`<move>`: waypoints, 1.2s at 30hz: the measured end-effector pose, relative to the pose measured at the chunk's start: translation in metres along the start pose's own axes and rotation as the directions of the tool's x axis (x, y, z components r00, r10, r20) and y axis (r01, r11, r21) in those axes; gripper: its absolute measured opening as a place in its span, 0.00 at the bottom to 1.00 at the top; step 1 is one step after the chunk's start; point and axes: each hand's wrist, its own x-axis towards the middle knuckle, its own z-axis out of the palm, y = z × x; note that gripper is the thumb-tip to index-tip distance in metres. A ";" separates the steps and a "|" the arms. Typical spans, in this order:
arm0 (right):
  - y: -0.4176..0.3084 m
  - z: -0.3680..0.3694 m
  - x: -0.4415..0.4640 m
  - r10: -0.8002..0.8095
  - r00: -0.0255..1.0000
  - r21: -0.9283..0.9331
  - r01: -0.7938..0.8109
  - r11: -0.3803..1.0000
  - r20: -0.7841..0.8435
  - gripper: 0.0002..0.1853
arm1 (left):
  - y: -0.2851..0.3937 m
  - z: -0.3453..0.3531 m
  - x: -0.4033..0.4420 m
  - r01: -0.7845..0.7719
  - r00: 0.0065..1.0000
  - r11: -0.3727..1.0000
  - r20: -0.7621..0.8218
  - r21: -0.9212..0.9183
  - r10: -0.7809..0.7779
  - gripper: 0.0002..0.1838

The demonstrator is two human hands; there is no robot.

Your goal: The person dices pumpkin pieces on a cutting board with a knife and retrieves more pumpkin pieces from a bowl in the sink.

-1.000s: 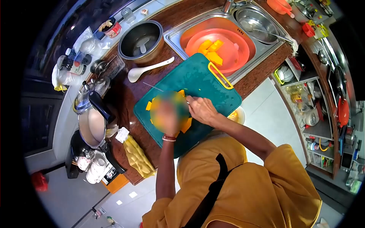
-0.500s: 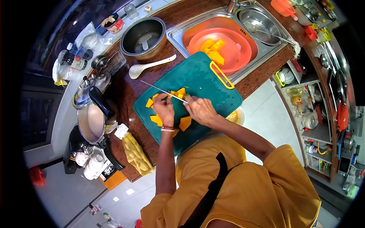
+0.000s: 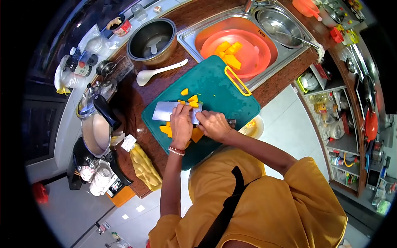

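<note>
On the green cutting board, a wide cleaver lies with its blade turned flat. My right hand is closed on it, near where blade and handle meet; the dark handle end shows beyond the wrist side. My left hand lies across the blade, fingers stretched toward its far edge. Small orange pumpkin pieces sit just beyond my left fingertips. Larger pumpkin chunks lie on the near side, partly hidden by my hands.
A red basin with pumpkin chunks stands in the steel sink. Left of it are a dark pot and a white spoon. A yellow bag lies by the counter's edge. A bowl sits below the board's right side.
The cleaver has turned from edge-down to flat, its blade now showing broadly. My left hand has come onto the blade, and some pumpkin pieces have shifted or are covered.
</note>
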 end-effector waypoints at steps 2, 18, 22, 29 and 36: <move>0.000 0.005 -0.003 0.023 0.998 -0.045 -0.020 0.999 0.058 0.15 | -0.013 0.007 0.002 0.060 0.998 0.996 0.017 -0.066 -0.059 0.09; 0.000 -0.059 -0.028 0.235 0.962 0.036 -0.242 0.970 0.136 0.14 | -0.013 -0.041 0.032 0.209 0.919 0.907 -0.243 -0.365 -0.310 0.12; 0.018 -0.094 -0.054 0.494 0.869 0.140 -0.490 0.861 0.004 0.08 | -0.021 -0.034 0.011 0.303 0.914 0.842 -0.115 -0.446 -0.390 0.09; 0.055 -0.092 -0.090 0.761 0.645 0.459 -0.657 0.599 -0.070 0.07 | 0.016 0.022 0.027 0.095 0.985 0.995 0.139 0.030 -0.098 0.16; 0.042 -0.093 -0.110 0.806 0.589 0.531 -0.667 0.523 -0.055 0.05 | 0.001 0.041 0.040 -0.159 0.980 0.913 0.171 0.376 0.100 0.06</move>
